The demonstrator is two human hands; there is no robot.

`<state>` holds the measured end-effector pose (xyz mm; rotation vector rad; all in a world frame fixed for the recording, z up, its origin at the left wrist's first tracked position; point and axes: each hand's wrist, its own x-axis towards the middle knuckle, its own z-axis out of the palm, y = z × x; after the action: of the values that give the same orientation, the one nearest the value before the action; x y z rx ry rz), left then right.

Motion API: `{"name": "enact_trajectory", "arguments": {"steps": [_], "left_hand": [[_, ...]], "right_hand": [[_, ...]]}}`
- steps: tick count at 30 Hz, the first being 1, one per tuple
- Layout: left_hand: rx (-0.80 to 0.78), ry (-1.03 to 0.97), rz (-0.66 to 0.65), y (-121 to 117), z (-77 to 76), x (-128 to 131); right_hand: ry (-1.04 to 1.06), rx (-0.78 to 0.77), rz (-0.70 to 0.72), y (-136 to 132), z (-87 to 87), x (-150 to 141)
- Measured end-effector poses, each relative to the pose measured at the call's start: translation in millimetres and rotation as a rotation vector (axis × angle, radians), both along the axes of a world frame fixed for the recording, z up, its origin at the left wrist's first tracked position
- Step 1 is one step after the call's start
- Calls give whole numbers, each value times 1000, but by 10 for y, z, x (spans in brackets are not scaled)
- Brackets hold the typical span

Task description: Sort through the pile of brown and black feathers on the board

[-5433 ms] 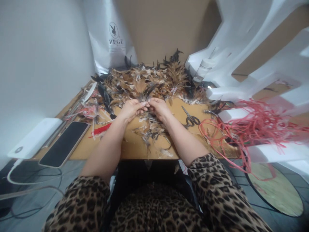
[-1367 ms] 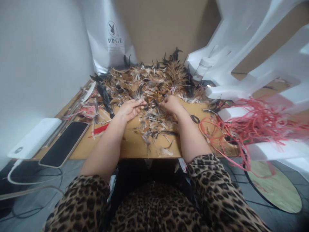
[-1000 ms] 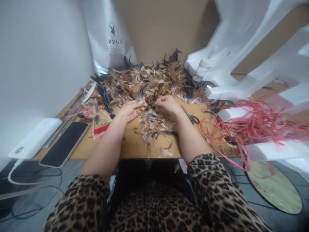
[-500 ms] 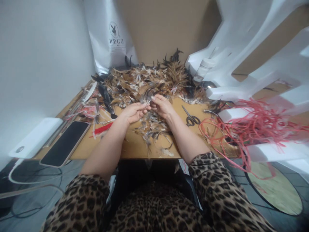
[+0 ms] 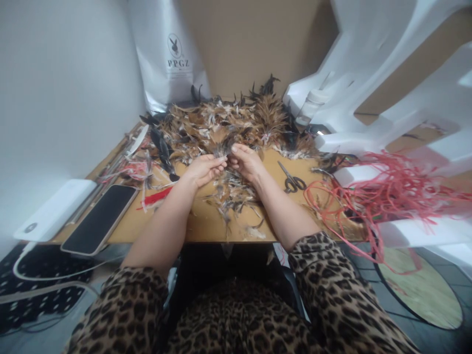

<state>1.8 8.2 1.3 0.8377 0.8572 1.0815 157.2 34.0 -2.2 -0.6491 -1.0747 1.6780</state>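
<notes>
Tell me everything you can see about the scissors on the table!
The scissors look dark all over, with two round finger loops and slim, straight blades that look like metal. The blades seem shut or nearly so. They lie flat on the brown table, tips pointing away toward the feather pile, with the red strips close by the loops. Neither the left hand nor the right hand touches them.

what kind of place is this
Probably a small craft corner or workshop: a heap of brown feathers lies across the back of the table, with dark scissors and a tangle of pinkish-red strips to the right.
</notes>
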Motion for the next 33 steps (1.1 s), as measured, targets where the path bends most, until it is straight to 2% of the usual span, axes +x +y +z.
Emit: {"name": "enact_trajectory", "arguments": {"steps": [4,7,10,18,25,30,31,33], "left_hand": [[91,95,164,7,-2,27],[128,176,199,-6,13,53],[135,201,180,-21,27,70],[18,0,45,-14,26,36],[4,16,-13,-4,12,17],[39,72,22,-18,25,9],[38,73,38,-19,32,7],[30,64,79,-17,45,4]], "right_hand": [[-65,-16,-58,-28,14,-33],[-170,18,-112,-45,-13,-72],[-192,30,-140,-46,-48,-101],[-179,-8,-159,-39,-48,-94],[-245,17,-223,-82,-23,-122],[-319,60,-111,-41,60,18],[-358,68,-113,-19,93,87],[-468,148,-225,38,160,253]]}}
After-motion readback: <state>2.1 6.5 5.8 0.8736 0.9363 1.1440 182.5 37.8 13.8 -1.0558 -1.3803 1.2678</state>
